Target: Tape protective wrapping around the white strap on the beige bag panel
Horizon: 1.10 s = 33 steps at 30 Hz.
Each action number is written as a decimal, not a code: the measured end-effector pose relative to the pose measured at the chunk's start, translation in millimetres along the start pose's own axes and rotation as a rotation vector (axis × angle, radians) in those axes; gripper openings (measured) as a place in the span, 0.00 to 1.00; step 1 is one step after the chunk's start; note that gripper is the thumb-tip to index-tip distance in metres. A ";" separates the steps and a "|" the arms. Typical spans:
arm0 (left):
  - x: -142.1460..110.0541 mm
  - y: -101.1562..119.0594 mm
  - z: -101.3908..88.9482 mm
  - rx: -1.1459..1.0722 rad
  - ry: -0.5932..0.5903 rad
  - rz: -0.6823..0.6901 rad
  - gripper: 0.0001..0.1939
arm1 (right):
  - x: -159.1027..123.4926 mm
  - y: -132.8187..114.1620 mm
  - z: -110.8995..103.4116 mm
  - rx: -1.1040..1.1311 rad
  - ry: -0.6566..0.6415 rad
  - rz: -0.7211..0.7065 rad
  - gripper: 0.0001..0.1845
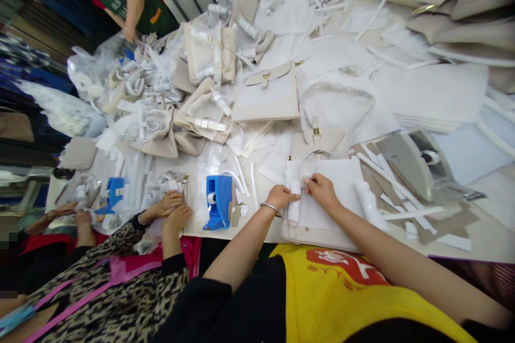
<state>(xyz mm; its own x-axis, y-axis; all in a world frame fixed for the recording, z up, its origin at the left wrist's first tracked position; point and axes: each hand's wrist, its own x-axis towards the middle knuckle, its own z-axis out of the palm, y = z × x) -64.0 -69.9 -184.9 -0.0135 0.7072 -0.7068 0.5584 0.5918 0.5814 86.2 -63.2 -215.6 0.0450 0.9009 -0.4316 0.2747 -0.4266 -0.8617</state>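
The left hand (pixel 284 196) presses its thumb on a white roll (pixel 294 208) lying on the white sheet (pixel 340 177) over the beige bag (pixel 322 238), at the counter (pixel 491 236) edge. The right hand (pixel 321 191) pinches something indistinct. Lifting the left thumb could let the roll shift; sideways pulling could crease the sheet.

Tabletop (pixel 488 230) bright, far left dim; edges stretched, blurred.

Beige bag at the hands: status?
Left hand on white roll; right hand close beside it. Beige bag partly under white sheet. Scraps lie to the right.
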 end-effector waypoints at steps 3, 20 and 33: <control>-5.4 1.5 -5.5 -0.316 -0.099 -0.018 0.16 | -0.1 -3.1 -1.9 0.041 0.007 0.023 0.09; -5.4 0.0 31.0 -0.777 -0.027 -0.005 0.25 | -22.7 6.0 -0.9 0.110 -0.107 0.060 0.11; 10.3 1.9 31.1 -0.625 -0.221 -0.098 0.21 | -19.4 -12.6 -13.3 -0.510 -0.109 0.066 0.11</control>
<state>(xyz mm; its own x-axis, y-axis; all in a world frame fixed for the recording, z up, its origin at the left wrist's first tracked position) -37.3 -73.5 -203.7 0.1680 0.5823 -0.7954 -0.0231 0.8090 0.5873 94.6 -74.3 -192.8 -0.0149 0.8486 -0.5289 0.7083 -0.3644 -0.6046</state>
